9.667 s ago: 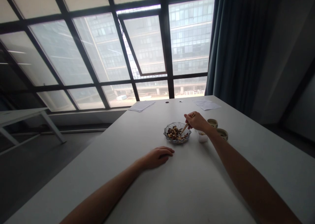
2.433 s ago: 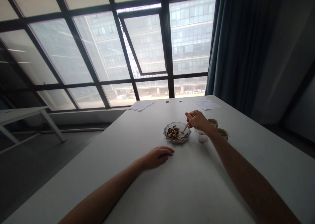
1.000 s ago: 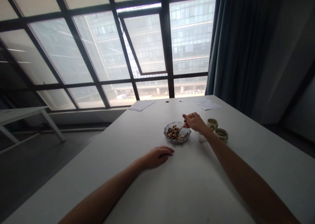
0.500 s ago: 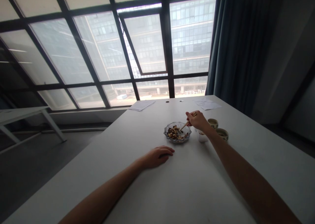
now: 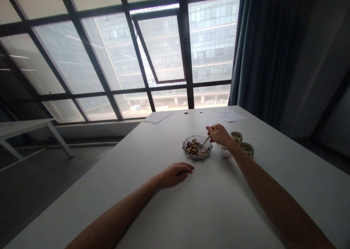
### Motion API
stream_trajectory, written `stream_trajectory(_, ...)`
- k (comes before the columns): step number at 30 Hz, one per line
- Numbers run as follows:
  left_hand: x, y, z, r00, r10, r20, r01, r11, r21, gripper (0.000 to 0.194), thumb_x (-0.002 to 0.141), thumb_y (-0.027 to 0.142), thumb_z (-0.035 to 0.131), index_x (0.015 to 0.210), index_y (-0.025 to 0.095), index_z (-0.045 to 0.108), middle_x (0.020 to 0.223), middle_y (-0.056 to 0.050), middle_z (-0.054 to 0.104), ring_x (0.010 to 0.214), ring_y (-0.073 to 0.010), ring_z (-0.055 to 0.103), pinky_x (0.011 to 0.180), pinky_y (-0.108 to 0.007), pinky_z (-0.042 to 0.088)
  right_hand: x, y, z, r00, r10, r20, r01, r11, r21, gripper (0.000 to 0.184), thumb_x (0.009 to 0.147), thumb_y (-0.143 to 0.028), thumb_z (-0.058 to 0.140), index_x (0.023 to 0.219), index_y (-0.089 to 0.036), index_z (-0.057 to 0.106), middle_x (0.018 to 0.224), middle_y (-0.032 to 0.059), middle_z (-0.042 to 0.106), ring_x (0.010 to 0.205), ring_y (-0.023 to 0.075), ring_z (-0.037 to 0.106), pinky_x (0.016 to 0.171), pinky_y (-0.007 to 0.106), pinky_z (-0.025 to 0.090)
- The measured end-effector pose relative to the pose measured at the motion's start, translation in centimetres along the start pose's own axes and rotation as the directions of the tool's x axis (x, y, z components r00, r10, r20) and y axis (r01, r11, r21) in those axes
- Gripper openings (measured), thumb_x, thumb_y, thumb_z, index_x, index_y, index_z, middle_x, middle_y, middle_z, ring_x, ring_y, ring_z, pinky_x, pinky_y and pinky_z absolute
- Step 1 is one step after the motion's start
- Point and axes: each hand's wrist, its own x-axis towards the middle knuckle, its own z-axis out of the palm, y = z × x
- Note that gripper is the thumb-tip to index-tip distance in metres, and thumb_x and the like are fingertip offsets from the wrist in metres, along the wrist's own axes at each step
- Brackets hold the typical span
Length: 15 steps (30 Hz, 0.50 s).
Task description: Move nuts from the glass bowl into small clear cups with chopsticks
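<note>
A glass bowl of mixed nuts and beans stands in the middle of the white table. My right hand is closed round a pair of wooden chopsticks, whose tips dip into the bowl's right side. Just right of the bowl, partly hidden under my right wrist, stands a small white cup. My left hand rests on the table in front of the bowl, fingers loosely curled down with nothing in them.
Two small ceramic cups stand right of my right hand. Sheets of paper lie at the table's far edge by the window. A dark curtain hangs at the right. Another table stands at the left.
My right hand has shifted slightly over the bowl with the chopsticks, their tips staying among the nuts. My left hand has not moved.
</note>
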Motion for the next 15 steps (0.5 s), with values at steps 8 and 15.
stream_trajectory(8,-0.1,-0.1,0.1,1.0,-0.006,-0.003,0.006,1.0,0.0,0.028,0.102,0.028,0.056,0.125,0.023,0.071,0.136,-0.009,0.069,0.126,-0.0228,0.064,0.113,-0.035,0.049,-0.2,-0.7,-0.7,0.996,-0.056,-0.066,0.054,0.998,-0.038,0.044,0.101,-0.036,0.054,0.062,-0.019,0.062,0.052,0.0063,0.066,0.046,0.0201,0.069,0.045,0.025,0.048)
stream_trajectory(15,-0.4,-0.7,0.3,1.0,-0.006,-0.006,0.006,1.0,-0.005,0.028,0.102,0.031,0.057,0.125,0.023,0.071,0.136,-0.01,0.069,0.126,-0.0233,0.065,0.112,-0.035,0.05,0.3,-0.7,-4.2,0.951,-0.126,-0.283,0.057,0.969,-0.242,0.044,0.102,-0.04,0.053,0.065,-0.02,0.066,0.056,0.0082,0.069,0.054,0.0216,0.07,0.057,0.028,0.053)
